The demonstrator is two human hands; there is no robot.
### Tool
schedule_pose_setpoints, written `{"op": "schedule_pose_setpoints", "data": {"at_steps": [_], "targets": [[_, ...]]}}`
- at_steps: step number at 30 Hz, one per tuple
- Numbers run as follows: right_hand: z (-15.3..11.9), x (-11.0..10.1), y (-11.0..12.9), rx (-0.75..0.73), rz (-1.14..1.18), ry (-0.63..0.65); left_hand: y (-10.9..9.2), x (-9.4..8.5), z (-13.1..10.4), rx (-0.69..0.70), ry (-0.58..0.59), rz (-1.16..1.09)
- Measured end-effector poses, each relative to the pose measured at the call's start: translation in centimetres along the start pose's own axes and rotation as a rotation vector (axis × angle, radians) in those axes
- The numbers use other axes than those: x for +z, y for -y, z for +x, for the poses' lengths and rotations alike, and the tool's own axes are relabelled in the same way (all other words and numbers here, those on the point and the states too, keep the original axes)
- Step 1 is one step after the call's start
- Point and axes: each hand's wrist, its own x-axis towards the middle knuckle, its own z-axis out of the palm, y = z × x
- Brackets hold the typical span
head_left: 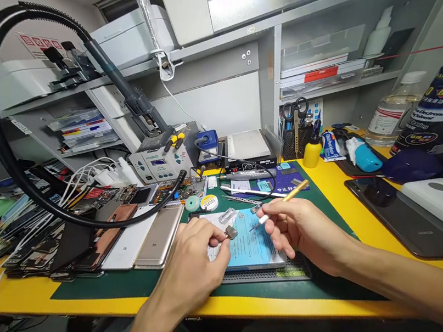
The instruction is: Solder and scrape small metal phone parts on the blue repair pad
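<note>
Left hand [190, 264] near surface front edge, grip pinching small metal part [230, 232] steady over blue sheet [253, 245]; right hand [299, 230] grip pinching gold-handled knife [282, 203] pen-style, tip angled down toward part.

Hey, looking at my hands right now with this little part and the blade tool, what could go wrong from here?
1. The left hand pinches the small metal part only at the fingertips; a slip could drop it among the loose bits on the blue pad.
2. The tool in the right hand points toward the left fingers; a slip might nick them.
3. The black cable lies over the phones beside the left hand; it may snag.
</note>
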Motion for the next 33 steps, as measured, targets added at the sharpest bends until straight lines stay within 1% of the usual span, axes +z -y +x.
{"op": "schedule_pose_setpoints", "data": {"at_steps": [9,16,21,25,28,33], "targets": [[-0.1,0.2,0.0,-0.046,-0.019,0.008,-0.8,-0.5,0.1,-0.046,0.07,-0.041],[0.4,-0.2,-0.6,-0.084,-0.078,0.036,-0.8,-0.4,0.0,-0.059,0.071,-0.033],[0.2,0.0,-0.6,-0.106,-0.107,0.028,-0.6,-0.2,-0.2,-0.05,0.072,-0.02],[0.0,0.3,-0.5,-0.118,-0.107,0.011,-0.5,-0.3,-0.3,-0.031,0.059,-0.017],[-0.1,0.3,-0.5,-0.123,-0.111,0.007,-0.6,-0.6,-0.3,-0.01,0.037,-0.023],[0.1,0.3,-0.5,-0.114,-0.144,0.004,-0.5,-1.3,0.1,0.043,-0.051,0.012]]}}
